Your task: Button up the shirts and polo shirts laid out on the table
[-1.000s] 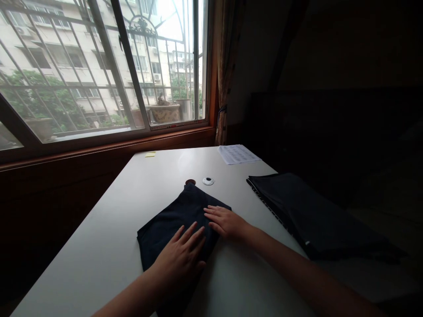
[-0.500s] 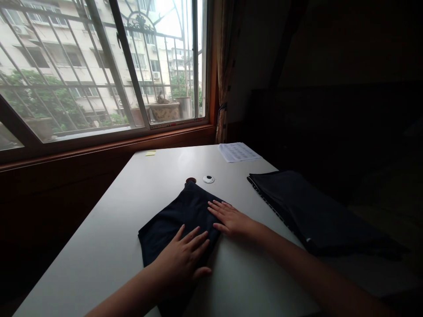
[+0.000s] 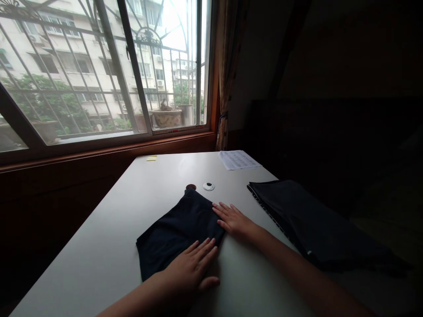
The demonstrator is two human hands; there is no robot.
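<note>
A folded dark navy garment (image 3: 175,229) lies on the white table (image 3: 109,246) in front of me. My left hand (image 3: 190,270) rests flat, fingers stretched out, on the garment's near right edge. My right hand (image 3: 233,220) lies flat too, fingers spread, on the garment's far right edge. Neither hand holds anything.
A second folded dark garment (image 3: 307,220) with a patterned edge lies at the right. A printed sheet (image 3: 238,159), a yellow sticky note (image 3: 151,158), a white cable grommet (image 3: 208,186) and a small brown disc (image 3: 191,187) sit farther back. A barred window (image 3: 99,75) runs behind the table.
Both hands have slid rightward across the navy garment to its right edge, staying flat. The camera has tilted slightly.
</note>
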